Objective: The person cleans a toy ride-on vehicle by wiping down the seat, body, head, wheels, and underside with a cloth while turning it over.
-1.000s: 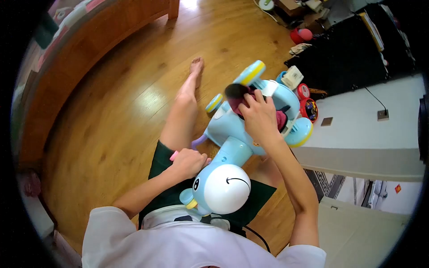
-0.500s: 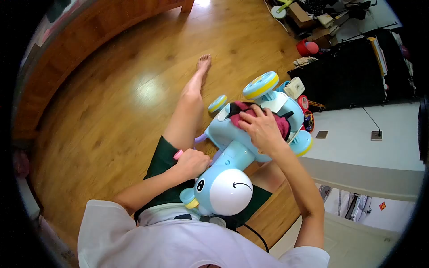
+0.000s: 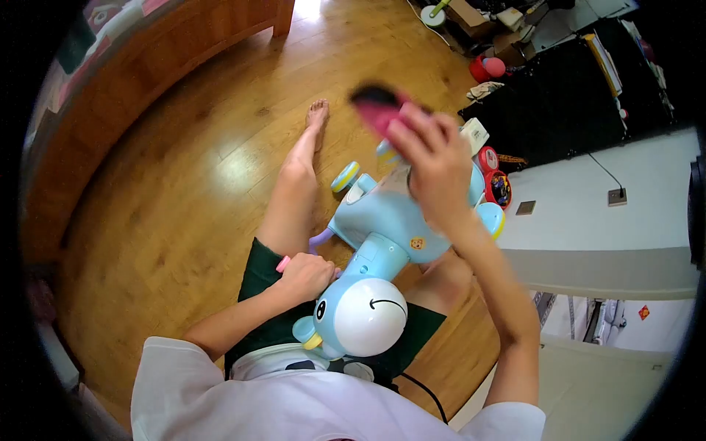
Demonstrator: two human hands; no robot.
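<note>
A light-blue ride-on animal toy (image 3: 382, 209) lies tipped over between my legs, its white-muzzled head (image 3: 370, 316) toward my lap and its wheels pointing away. My left hand (image 3: 309, 277) is closed round the toy's handlebar beside the head, with a pink grip end (image 3: 283, 264) sticking out past the fist. Above the toy's body my right hand (image 3: 440, 165) holds a pink and black cloth (image 3: 379, 110), smeared by motion and apart from the toy. Part of the body and a wheel are hidden behind this hand.
A wooden bed frame (image 3: 165, 70) curves along the left side. Round red containers (image 3: 498, 189) and a white box (image 3: 476, 133) stand just beyond the toy. Boxes and clutter (image 3: 478, 22) sit at the far right, near a black panel (image 3: 562, 110). A black cable (image 3: 426, 389) runs by my lap.
My right hand has lifted the cloth off the toy's underside and moved it up and away from me. The left hand stays on the handlebar. The view has shifted slightly.
</note>
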